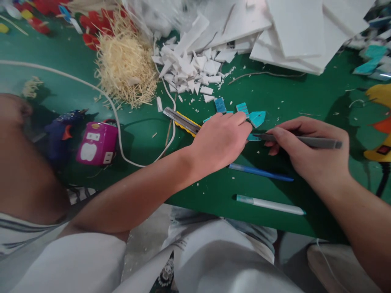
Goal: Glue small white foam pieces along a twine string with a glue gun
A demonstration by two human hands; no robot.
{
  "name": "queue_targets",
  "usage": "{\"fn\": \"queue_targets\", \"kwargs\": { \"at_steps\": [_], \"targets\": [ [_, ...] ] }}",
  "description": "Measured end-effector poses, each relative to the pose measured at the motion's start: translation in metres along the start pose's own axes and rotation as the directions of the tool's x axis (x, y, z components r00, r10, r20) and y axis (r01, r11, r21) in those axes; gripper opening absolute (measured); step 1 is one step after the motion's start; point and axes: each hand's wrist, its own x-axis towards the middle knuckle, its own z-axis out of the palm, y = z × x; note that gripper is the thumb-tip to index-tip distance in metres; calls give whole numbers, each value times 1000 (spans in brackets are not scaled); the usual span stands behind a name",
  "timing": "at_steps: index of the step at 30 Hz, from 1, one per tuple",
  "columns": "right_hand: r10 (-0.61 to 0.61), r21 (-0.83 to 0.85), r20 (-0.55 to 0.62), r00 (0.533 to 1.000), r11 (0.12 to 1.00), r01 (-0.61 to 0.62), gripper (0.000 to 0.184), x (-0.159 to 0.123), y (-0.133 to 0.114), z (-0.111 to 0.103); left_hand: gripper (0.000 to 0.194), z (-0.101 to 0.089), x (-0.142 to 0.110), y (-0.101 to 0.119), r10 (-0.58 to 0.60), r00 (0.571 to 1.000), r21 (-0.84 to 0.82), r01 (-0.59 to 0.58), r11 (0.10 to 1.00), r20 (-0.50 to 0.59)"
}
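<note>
My right hand (317,146) grips a slim grey pen (317,142), its dark tip at a small teal foam piece (254,138). My left hand (221,140) rests on the table with its fingers curled down, holding that piece at its fingertips; part of the piece is hidden beneath them. A yellow box cutter (185,123) lies beside my left hand, its far end covered by the hand. Beyond the fingers are a striped teal piece (242,109), a pointed teal piece (258,118) and a blue piece (220,105).
Nearer me lie a blue pen (261,172) and a white marker (270,204). White foam scraps (195,67), foam sheets (293,32) and shredded straw (126,65) fill the back. A magenta adapter (97,143), white cord (119,134) and another person's arm (24,162) are at left; a yellow tool (380,122) is right.
</note>
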Motion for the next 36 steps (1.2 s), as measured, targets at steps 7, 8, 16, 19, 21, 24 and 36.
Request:
{"fn": "queue_targets", "kwargs": {
  "at_steps": [7, 8, 16, 19, 21, 24, 36],
  "targets": [
    [13, 19, -3, 1000, 1000, -13, 15, -1, -1, 1, 27, 2, -2, -2, 9, 1000, -3, -9, 1000, -29],
    [10, 16, -10, 1000, 1000, -10, 15, -1, -1, 1, 27, 2, -2, -1, 8, 1000, 0, -8, 1000, -20],
    [24, 14, -8, 1000, 1000, -24, 17, 0, -6, 1, 26, 2, -1, -2, 19, 999, -15, -20, 1000, -50],
    [24, 8, -12, 1000, 1000, -24, 15, 1, -8, 3, 25, 2, -1, -2, 16, 999, -10, -17, 1000, -39],
    [26, 3, -19, 999, 1000, -26, 15, 1, -9, 3, 26, 1, -1, -2, 10, 999, -6, -10, 1000, -33],
    [24, 5, -10, 1000, 1000, -24, 15, -1, -8, 2, 25, 1, -1, -2, 5, 1000, -7, -5, 1000, -31],
    [17, -3, 11, 1000, 1000, -17, 17, -2, -3, -1, 28, -1, 0, -1, 6, 1000, -13, -6, 1000, -8]
  ]
}}
